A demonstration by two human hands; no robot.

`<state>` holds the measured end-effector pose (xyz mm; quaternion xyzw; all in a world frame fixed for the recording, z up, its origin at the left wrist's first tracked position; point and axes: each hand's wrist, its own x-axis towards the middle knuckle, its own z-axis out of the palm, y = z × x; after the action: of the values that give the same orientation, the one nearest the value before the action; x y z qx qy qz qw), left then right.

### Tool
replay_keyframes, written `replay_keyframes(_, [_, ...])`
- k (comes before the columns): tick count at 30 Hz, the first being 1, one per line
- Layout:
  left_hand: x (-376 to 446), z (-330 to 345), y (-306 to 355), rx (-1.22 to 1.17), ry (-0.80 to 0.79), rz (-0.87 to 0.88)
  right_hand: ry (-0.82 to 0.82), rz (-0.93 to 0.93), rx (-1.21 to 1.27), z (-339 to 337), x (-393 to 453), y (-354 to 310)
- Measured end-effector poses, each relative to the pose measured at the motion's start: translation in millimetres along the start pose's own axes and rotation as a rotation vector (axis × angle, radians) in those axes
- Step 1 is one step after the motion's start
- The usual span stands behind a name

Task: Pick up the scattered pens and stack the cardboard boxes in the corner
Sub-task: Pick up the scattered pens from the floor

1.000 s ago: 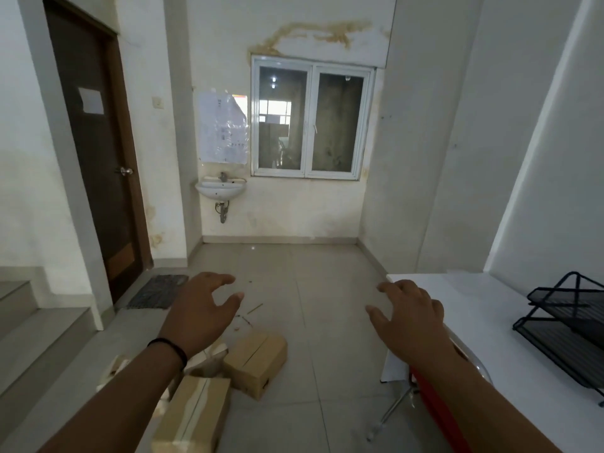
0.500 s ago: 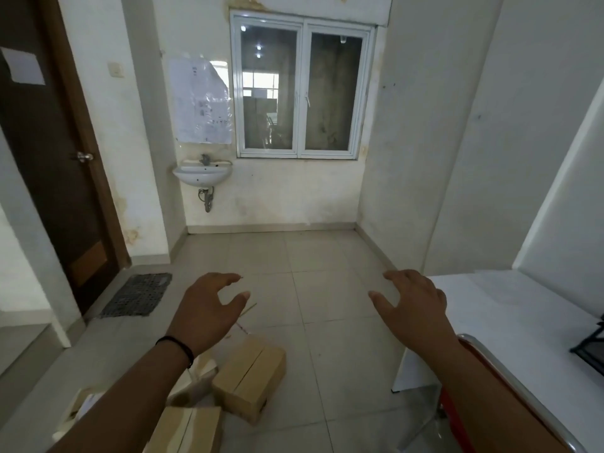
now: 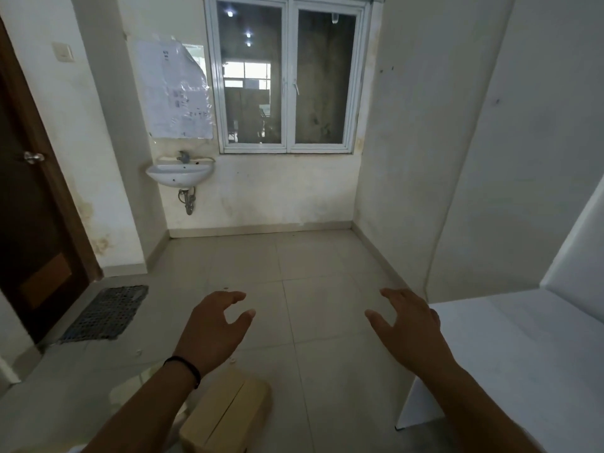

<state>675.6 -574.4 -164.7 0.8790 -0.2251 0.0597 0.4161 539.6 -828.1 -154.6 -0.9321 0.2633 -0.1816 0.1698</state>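
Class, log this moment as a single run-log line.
left hand: open, empty | right hand: open, empty | cardboard box: on floor, untouched | pens: none visible

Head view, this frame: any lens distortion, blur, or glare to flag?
Head view: wide-angle bowing bends the door and right wall edges; dim, flat light; ceiling lamps reflect in the window; the cardboard box at the bottom edge looks soft; both hands fairly sharp.

Stained wall (image 3: 294, 191), window (image 3: 289, 76), sink (image 3: 179, 173), brown door (image 3: 29, 223), tiled floor (image 3: 310, 273), white table (image 3: 523, 354).
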Motion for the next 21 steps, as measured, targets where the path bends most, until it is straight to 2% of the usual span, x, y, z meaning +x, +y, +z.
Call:
replay_keyframes(11, [131.4, 81.1, 7.7, -0.023, 0.029, -0.081, -0.096, -0.026, -0.008, 33.7, 158.5, 50.2])
replay_keyframes(15, [181.1, 107.3, -5.8, -0.023, 0.022, -0.096, -0.101, -0.033, 0.006, 55.9, 211.5, 56.9])
replay_keyframes(21, [267.5, 142.9, -39.5, -0.029, 0.017, -0.126, -0.193, -0.048, 0.049, 103.0, 300.3, 53.0])
